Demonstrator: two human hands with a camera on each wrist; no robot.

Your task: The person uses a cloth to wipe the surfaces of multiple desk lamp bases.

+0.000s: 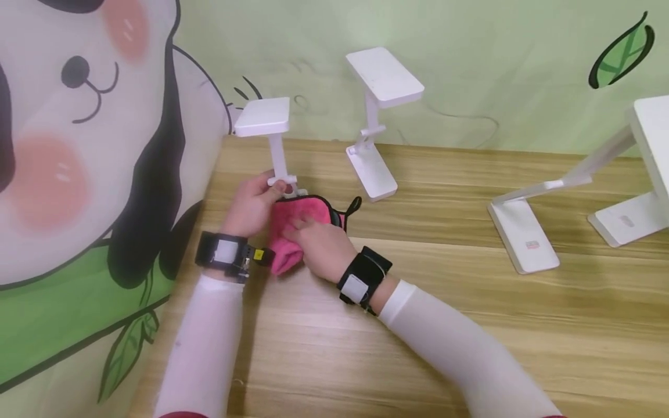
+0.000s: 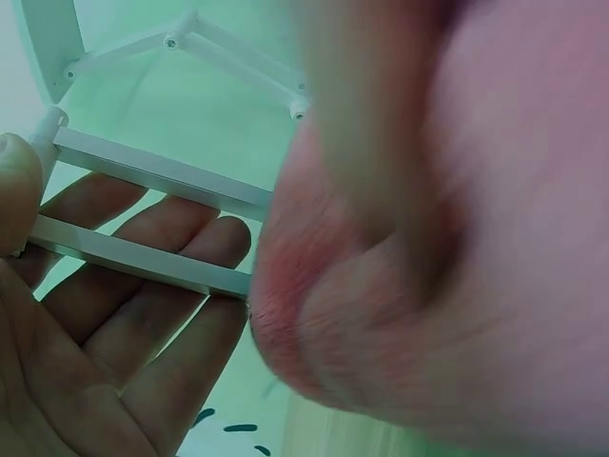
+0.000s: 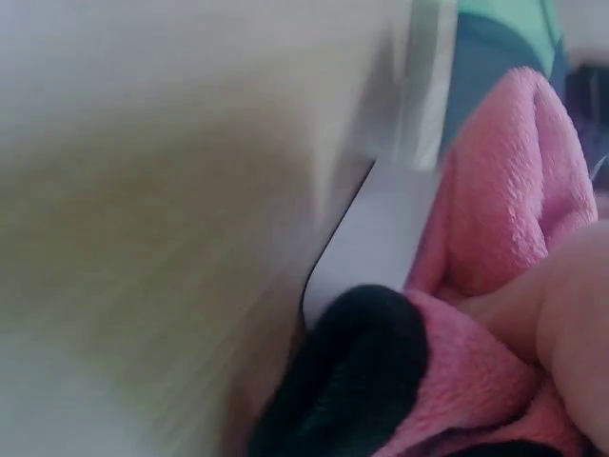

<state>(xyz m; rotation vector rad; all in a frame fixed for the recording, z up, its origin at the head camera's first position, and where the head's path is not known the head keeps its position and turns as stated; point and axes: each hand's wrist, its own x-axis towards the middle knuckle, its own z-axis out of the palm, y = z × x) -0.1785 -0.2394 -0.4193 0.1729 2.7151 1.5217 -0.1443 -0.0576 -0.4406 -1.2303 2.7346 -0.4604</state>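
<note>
White folding desk lamp (image 1: 262, 116) at desk's (image 1: 418, 307) left end, base (image 3: 366, 243) partly under pink cloth (image 1: 309, 206). Left hand (image 1: 251, 205), half-closed, pinches hinge (image 1: 283, 180); right hand (image 1: 326, 248) curled on cloth, fingertips hidden. Probably wiping base; next stroke likely needs lamp held steady.

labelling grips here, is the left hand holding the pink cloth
No, the left hand holds the leftmost lamp by its arm, while the pink cloth is in the right hand.

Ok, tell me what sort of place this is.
Perhaps a children's study area or a demo room: white desk lamps stand on a wood-grain table beside a large cartoon panda.
</note>
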